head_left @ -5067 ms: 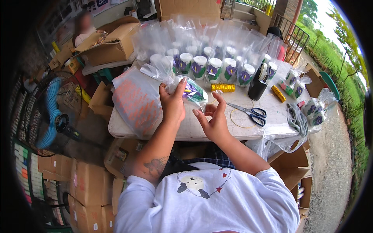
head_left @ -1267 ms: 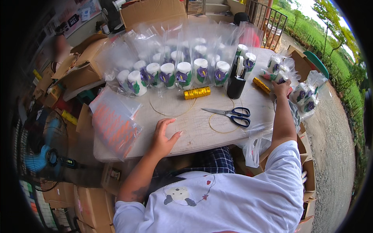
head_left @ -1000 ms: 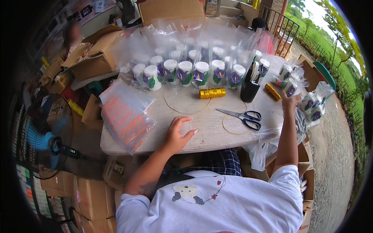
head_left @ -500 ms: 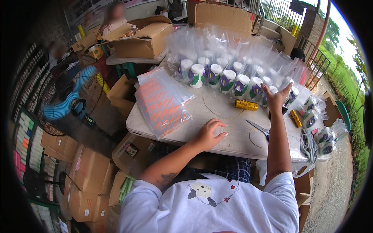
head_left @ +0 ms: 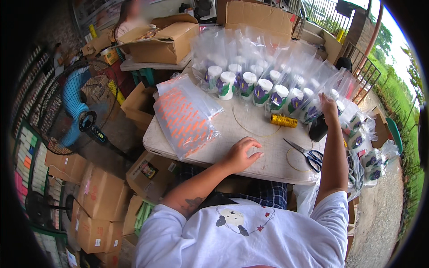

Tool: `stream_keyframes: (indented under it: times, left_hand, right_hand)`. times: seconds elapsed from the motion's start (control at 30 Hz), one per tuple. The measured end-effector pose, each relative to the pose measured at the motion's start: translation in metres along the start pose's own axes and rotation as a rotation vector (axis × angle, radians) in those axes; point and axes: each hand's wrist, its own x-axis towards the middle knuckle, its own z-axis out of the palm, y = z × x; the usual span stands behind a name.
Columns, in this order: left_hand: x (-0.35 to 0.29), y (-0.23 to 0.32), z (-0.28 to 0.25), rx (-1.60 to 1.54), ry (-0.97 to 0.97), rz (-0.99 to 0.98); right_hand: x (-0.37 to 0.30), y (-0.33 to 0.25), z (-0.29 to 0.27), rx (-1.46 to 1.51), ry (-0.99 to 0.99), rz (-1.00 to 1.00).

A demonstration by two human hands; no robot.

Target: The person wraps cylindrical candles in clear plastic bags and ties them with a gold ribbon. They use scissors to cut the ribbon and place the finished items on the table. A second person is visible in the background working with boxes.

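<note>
My left hand point(head_left: 242, 155) lies near the table's front edge, its fingers loosely bent, thumb apart, holding nothing. My right hand point(head_left: 330, 108) reaches to the right end of the rows, fingers closed at a clear plastic bag point(head_left: 337, 85); the fingertips are partly hidden. White candle-like cylinders with purple flowers and green leaves point(head_left: 262, 92) stand in rows inside tall clear bags. Before them lies a spool of gold cord point(head_left: 283, 121). Scissors with dark blue handles point(head_left: 314, 159) lie left of my right forearm, beside a black object point(head_left: 318, 128).
A stack of clear bags with orange print point(head_left: 185, 116) lies on the white table point(head_left: 154, 142) at left. Several wrapped pieces point(head_left: 373, 158) sit at the right edge. A blue-bladed fan point(head_left: 78, 109) and cardboard boxes point(head_left: 100, 196) stand left. A person point(head_left: 127, 20) is beyond.
My right hand has moved right and slightly down, and its spread fingers have closed at a bag. The scissors' handles and the black object show more now. My left hand stays put.
</note>
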Motion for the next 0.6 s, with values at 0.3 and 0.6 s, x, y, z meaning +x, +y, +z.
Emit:
stream_keyframes:
  times: [0.3, 0.6]
  left_hand:
    - [-0.002, 0.003, -0.001, 0.021, -0.005, -0.029]
    - [0.001, 0.008, -0.004, -0.143, -0.028, -0.115]
  right_hand:
    - [-0.064, -0.081, -0.018, 0.568, 0.29, -0.276]
    - [-0.186, -0.127, 0.012, 0.746, -0.255, -0.096]
